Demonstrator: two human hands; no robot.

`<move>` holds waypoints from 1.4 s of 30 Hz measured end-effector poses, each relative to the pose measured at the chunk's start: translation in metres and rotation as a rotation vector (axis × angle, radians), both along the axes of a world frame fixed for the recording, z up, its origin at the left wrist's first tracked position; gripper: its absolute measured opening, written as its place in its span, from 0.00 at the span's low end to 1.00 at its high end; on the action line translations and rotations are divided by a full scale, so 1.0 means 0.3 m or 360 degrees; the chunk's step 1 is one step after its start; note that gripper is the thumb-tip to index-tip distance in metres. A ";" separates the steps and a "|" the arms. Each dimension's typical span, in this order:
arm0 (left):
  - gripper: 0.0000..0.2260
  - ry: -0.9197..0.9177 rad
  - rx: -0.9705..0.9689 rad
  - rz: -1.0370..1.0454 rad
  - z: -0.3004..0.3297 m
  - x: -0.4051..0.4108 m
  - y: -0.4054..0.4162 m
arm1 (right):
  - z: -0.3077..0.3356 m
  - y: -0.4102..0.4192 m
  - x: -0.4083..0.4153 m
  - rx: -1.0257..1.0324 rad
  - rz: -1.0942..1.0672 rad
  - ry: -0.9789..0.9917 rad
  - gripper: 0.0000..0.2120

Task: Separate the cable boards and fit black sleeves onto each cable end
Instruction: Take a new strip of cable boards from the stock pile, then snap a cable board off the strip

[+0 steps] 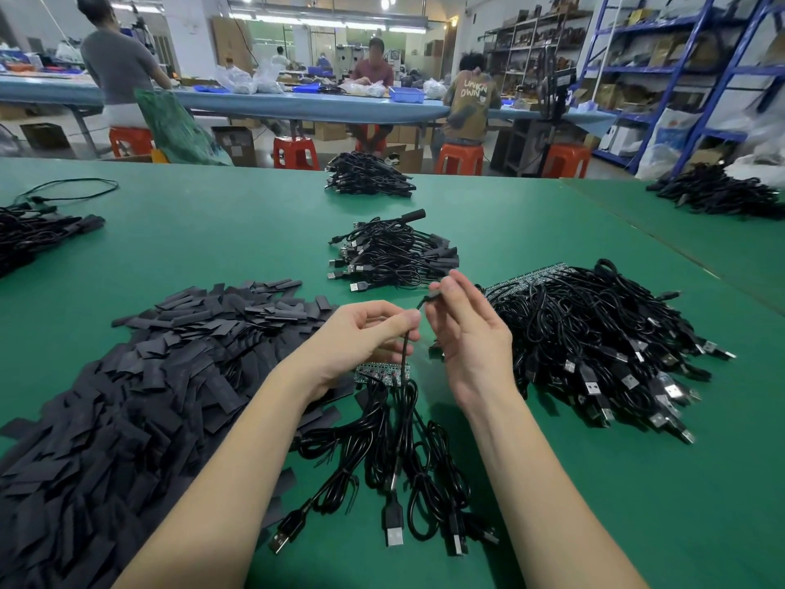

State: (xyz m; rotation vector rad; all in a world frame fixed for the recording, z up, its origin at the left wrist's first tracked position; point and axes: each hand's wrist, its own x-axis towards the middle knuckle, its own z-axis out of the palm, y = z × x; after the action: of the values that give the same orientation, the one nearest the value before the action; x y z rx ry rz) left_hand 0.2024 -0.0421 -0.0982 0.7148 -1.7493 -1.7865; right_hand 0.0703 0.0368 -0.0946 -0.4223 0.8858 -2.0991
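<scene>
Both hands share the grip on one thin black cable [407, 346] held up above the tabletop [212, 231]. The left hand [365, 333] pinches it between thumb and curled fingers, and the right hand [463, 329] pinches its upper end, where a small dark piece, likely a sleeve, sits at the fingertips [441, 286]; whether it is fully on cannot be told. The cable runs down to a small green board strip [382, 371] lying just under the hands, with a few more cables [395, 461] fanning toward the person and ending in USB plugs.

A large heap of flat black sleeves [148, 376] lies to the left, a bundle of unseparated boards and cables [594, 333] to the right, and a pile of what look like finished cables [391, 255] beyond the hands.

Judging by looks, the cable is light and limp, so it wants holding close to the tip to keep the end steady. The sleeves seem thin, soft and flattened, probably needing a squeeze at the edges to open the mouth. The board strip looks stiff but brittle, best snapped by its edges, not pulled by the wires.
</scene>
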 end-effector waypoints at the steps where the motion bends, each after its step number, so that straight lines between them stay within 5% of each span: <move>1: 0.19 -0.0100 0.0012 -0.0095 0.007 0.004 -0.002 | 0.008 0.002 -0.013 -0.0022 -0.0034 -0.0094 0.08; 5: 0.19 -0.0415 0.0110 -0.0308 0.022 0.020 -0.009 | 0.026 0.010 -0.056 -0.0057 -0.0169 -0.0239 0.08; 10: 0.12 -0.0252 0.0187 -0.0273 0.045 0.026 -0.012 | 0.016 0.006 -0.070 -0.0043 -0.0260 -0.0181 0.18; 14: 0.05 -0.0138 -0.0023 0.0076 0.070 0.006 -0.049 | -0.009 0.001 -0.054 0.0158 -0.0053 0.0082 0.26; 18: 0.05 -0.0211 -0.0523 0.0454 0.111 -0.044 -0.134 | -0.072 -0.019 0.005 0.0589 -0.0084 0.0798 0.14; 23: 0.05 -0.0804 -0.1462 0.0569 0.203 -0.186 -0.290 | -0.110 -0.039 0.040 0.0781 0.0067 0.1665 0.05; 29: 0.05 -0.1295 -0.1910 0.0510 0.197 -0.302 -0.422 | -0.122 -0.048 0.024 0.0837 0.0136 0.1688 0.06; 32: 0.08 -0.1366 -0.1872 0.0456 0.145 -0.290 -0.420 | -0.121 -0.046 0.027 0.0811 0.0124 0.1696 0.06; 37: 0.03 -0.0725 -0.1532 0.0598 0.048 -0.193 -0.244 | -0.120 -0.055 0.013 0.0835 0.0051 0.1756 0.05; 42: 0.04 -0.0491 -0.1139 0.0645 -0.001 -0.065 -0.090 | -0.082 -0.035 -0.012 0.0956 0.0197 0.2099 0.02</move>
State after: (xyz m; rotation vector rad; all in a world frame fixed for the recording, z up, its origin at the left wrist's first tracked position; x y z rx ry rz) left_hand 0.1829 -0.0690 -0.0985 0.9587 -2.0658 -0.7262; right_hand 0.0667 0.0265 -0.1193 -1.5108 2.0378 -1.1311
